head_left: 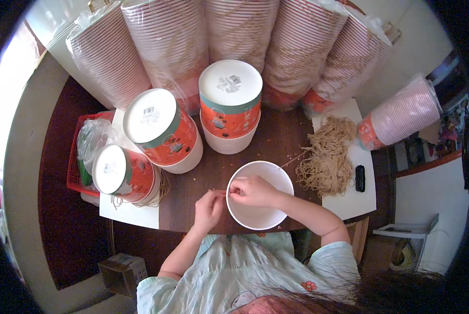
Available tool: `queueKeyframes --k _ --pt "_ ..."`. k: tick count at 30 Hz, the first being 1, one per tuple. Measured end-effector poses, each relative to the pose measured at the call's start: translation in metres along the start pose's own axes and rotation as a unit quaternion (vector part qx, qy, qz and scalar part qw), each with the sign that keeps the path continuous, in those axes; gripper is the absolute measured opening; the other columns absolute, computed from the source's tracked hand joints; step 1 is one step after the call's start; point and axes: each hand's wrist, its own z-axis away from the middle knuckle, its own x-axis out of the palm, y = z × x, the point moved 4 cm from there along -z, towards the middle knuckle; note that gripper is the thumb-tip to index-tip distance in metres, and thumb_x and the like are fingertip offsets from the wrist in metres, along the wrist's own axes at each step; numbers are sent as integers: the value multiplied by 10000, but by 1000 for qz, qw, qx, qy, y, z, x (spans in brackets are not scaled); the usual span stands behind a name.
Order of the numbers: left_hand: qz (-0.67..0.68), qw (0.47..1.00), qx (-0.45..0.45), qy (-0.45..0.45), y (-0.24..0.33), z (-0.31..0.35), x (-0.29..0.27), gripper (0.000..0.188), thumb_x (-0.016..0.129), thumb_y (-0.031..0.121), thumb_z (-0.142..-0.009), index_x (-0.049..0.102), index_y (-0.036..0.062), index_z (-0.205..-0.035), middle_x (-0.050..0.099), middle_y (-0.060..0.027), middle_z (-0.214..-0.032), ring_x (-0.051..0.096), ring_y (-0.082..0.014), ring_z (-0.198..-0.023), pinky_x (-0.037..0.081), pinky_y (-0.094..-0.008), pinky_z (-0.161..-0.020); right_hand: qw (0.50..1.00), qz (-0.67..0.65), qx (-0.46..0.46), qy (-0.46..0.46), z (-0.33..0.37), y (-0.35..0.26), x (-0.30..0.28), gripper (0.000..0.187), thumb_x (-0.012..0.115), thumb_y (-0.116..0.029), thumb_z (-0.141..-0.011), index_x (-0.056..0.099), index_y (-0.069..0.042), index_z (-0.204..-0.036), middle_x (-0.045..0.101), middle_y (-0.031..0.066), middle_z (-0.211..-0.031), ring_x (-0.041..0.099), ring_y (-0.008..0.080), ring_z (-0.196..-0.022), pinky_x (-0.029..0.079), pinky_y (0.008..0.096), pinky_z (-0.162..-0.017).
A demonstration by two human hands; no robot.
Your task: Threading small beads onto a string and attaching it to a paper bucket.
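A white paper tub [260,217] stands mouth up at the table's near edge, in front of me. My right hand [253,190] reaches inside it, fingers pinched together against the left wall. Just outside that same wall, my left hand [210,208] is closed too, its fingertips meeting the rim close to the right hand's. Whatever is between the fingertips is too small to make out. From a tangled heap of tan twine [328,159] on the right, one loose strand [292,160] runs to the tub's far right rim.
Upside-down orange-and-green tubs [164,138] stand in stacks at the left and middle. Tall wrapped tub stacks [239,36] line the back; another wrapped stack [402,115] leans at right. A red basket [73,157] holds plastic bags. A black object [360,178] lies beside the twine.
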Motion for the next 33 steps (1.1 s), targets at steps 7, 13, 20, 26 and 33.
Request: queueKeyframes --k 7,13,20,26,33 --pt "574 804 -158 6 -15 -13 -34 33 430 30 -730 463 37 -728 603 -197 -867 567 -300 -882 414 -410 -833 993 94 -61 29 4 -6 -2 107 578 -165 -694 594 -76 -752 578 61 -675 583 234 -618 459 347 -563" --pt "557 811 -174 -35 22 -22 -42 52 436 68 -805 452 47 -760 497 -69 -645 510 -191 -637 451 -329 -669 994 100 -48 -12 8 -13 -13 134 557 -155 -691 578 -86 -803 571 58 -680 579 232 -634 458 354 -588" --pt "293 937 -146 -124 25 -23 -13 123 537 50 -820 520 23 -938 500 40 -768 438 -16 -668 365 -154 -587 998 -63 -10 10 11 -33 -33 182 552 -51 -734 493 -36 -906 568 75 -773 570 170 -659 452 280 -576" --pt "172 959 -116 -193 35 -26 -8 102 568 20 -780 533 18 -876 521 21 -774 470 -34 -704 397 -177 -626 991 -124 -47 5 11 -35 -35 123 531 -12 -737 530 -40 -857 565 64 -779 568 164 -699 451 277 -587" --pt "254 934 -145 -205 29 -27 -8 52 552 63 -809 528 19 -822 533 10 -748 485 -46 -698 398 -187 -625 987 58 -112 102 14 -37 -39 146 565 -48 -699 598 -64 -840 552 65 -845 562 222 -790 457 333 -688"
